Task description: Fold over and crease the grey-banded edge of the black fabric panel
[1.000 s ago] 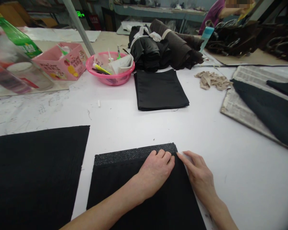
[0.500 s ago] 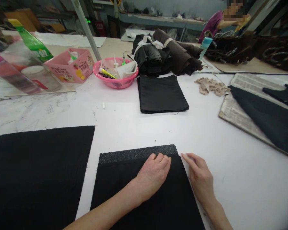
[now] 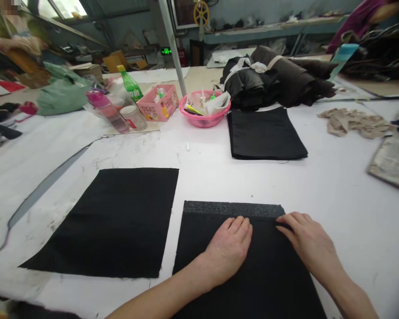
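Observation:
A black fabric piece (image 3: 262, 274) lies on the white tabletop in front of me, with a dark grey speckled strip (image 3: 232, 208) showing along its far edge. My left hand (image 3: 231, 246) rests palm down on the fabric just below the strip, its fingers side by side and lying on the cloth. At the far right corner, my right hand (image 3: 306, 237) has thumb and fingertips closed on the fabric's edge. To the left lies a separate black fabric piece (image 3: 116, 221), spread flat and untouched.
Beyond the fabric are a stack of black pieces (image 3: 266, 133), a pink basin (image 3: 206, 119) of small tools, a pink box (image 3: 156, 106), bottles and dark rolled material (image 3: 292, 79). A beige cloth (image 3: 355, 122) lies at right. People are partly visible at both far corners.
The view has turned left, so things appear further right. My right hand has moved from beside the fabric onto its far right corner. My left hand remains on the fabric.

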Demonstrator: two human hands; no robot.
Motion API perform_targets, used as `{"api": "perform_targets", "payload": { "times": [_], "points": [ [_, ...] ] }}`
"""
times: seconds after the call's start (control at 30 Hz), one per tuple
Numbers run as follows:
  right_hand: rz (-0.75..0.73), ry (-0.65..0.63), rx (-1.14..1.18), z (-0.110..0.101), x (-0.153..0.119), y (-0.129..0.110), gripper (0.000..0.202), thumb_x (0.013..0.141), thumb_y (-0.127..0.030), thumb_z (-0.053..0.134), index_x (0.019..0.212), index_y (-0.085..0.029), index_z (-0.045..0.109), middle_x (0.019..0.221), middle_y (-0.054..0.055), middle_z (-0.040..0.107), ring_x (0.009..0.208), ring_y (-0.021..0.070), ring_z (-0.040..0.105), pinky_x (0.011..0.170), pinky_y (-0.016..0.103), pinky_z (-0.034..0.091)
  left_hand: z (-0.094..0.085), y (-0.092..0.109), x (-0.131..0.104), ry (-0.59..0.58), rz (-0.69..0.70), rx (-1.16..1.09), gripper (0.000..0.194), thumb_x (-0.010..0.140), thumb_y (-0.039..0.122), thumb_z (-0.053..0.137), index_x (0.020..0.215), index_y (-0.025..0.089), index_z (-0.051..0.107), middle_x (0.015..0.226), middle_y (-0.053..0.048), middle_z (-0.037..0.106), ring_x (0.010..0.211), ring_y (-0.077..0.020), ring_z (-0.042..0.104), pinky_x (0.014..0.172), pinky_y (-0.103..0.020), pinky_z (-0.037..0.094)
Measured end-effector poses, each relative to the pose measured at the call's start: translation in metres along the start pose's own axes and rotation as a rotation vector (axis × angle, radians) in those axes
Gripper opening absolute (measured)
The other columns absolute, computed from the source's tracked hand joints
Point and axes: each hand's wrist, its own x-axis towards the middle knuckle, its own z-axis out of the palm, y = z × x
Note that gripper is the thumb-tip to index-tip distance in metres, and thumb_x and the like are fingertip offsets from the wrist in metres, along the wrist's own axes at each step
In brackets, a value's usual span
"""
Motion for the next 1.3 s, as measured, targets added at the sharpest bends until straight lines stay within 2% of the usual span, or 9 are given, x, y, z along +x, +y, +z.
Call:
{"api": "perform_targets", "payload": {
  "times": [0.27,0.4,0.5,0.7,0.87,1.0,1.1,1.2,1.3],
  "points": [
    [-0.051,-0.088,-0.009,-0.013,0.011,-0.007,0.017,0.095,-0.029,0.044,0.082,-0.022,0.052,0.083,0.002,0.056,0.079,0.0195,0.051,0.068,0.033,0.037,-0.004,-0.034,-0.073,-0.053,-0.2,0.06,0.05,0.09,0.006,0.041,0.139,0.01,0.046,0.146,-0.014,0.045,0.135,-0.0273,0.042,0.109,-0.042,0.038],
    [-0.08,-0.039,-0.017,-0.014,0.007,-0.008,0.02,0.097,-0.029,0.041,0.082,-0.021,0.053,0.081,0.002,0.057,0.078,0.0187,0.051,0.07,0.033,0.036,-0.01,-0.051,-0.104,-0.045,-0.267,0.104,0.049,0.089,0.005,0.042,0.137,0.011,0.048,0.142,-0.017,0.048,0.131,-0.0287,0.046,0.106,-0.045,0.043],
    [-0.068,-0.011,0.001,-0.019,0.005,-0.004,0.022,0.098,-0.036,0.043,0.089,-0.022,0.057,0.084,0.002,0.059,0.077,0.018,0.053,0.071,0.033,0.038,-0.019,-0.059,-0.114,-0.033,-0.274,0.082,0.042,0.091,0.008,0.047,0.132,0.012,0.053,0.136,-0.017,0.054,0.126,-0.0283,0.051,0.104,-0.046,0.044],
    [-0.013,-0.075,0.151,-0.042,0.006,-0.001,0.032,0.096,-0.051,0.048,0.083,-0.025,0.062,0.082,-0.001,0.062,0.078,0.0175,0.056,0.07,0.032,0.041,-0.04,-0.059,-0.093,0.048,-0.307,-0.075,0.033,0.092,0.009,0.049,0.123,0.016,0.059,0.121,-0.011,0.061,0.117,-0.0242,0.055,0.102,-0.045,0.046],
    [0.137,-0.075,0.511,-0.062,0.006,-0.019,0.029,0.089,-0.053,0.059,0.085,-0.025,0.065,0.085,-0.001,0.065,0.078,0.0158,0.06,0.069,0.027,0.046,-0.047,-0.047,-0.052,0.104,-0.26,-0.296,0.036,0.093,0.013,0.051,0.128,0.019,0.053,0.118,-0.008,0.06,0.115,-0.0206,0.054,0.101,-0.041,0.046],
    [0.184,-0.076,0.628,-0.073,0.005,-0.038,0.032,0.086,-0.055,0.062,0.083,-0.024,0.066,0.081,0.001,0.064,0.073,0.0169,0.059,0.066,0.026,0.048,-0.048,-0.034,-0.014,0.141,-0.194,-0.434,0.037,0.095,0.023,0.053,0.131,0.019,0.049,0.119,-0.007,0.06,0.114,-0.0189,0.054,0.098,-0.037,0.047],
    [0.204,-0.066,0.671,-0.077,-0.001,-0.044,0.034,0.081,-0.057,0.065,0.083,-0.023,0.067,0.082,0.002,0.065,0.075,0.0187,0.061,0.066,0.026,0.05,-0.043,-0.028,0.007,0.126,-0.163,-0.477,0.031,0.098,0.031,0.049,0.126,0.019,0.053,0.108,-0.005,0.065,0.104,-0.0172,0.059,0.09,-0.034,0.048],
    [0.273,0.002,0.701,-0.076,-0.01,-0.037,0.032,0.076,-0.056,0.069,0.082,-0.025,0.068,0.087,0.004,0.067,0.079,0.0216,0.063,0.064,0.026,0.052,-0.039,-0.036,0.007,0.044,-0.127,-0.496,0.026,0.102,0.033,0.042,0.112,0.02,0.063,0.098,-0.002,0.068,0.093,-0.0145,0.064,0.083,-0.029,0.048],
    [0.396,0.13,0.718,-0.072,-0.019,-0.026,0.029,0.072,-0.054,0.072,0.078,-0.026,0.069,0.089,0.007,0.067,0.08,0.0239,0.064,0.062,0.025,0.053,-0.041,-0.059,-0.021,-0.013,-0.174,-0.494,0.027,0.102,0.032,0.042,0.107,0.02,0.065,0.098,-0.001,0.07,0.09,-0.0141,0.065,0.082,-0.027,0.048]
  ]
}}
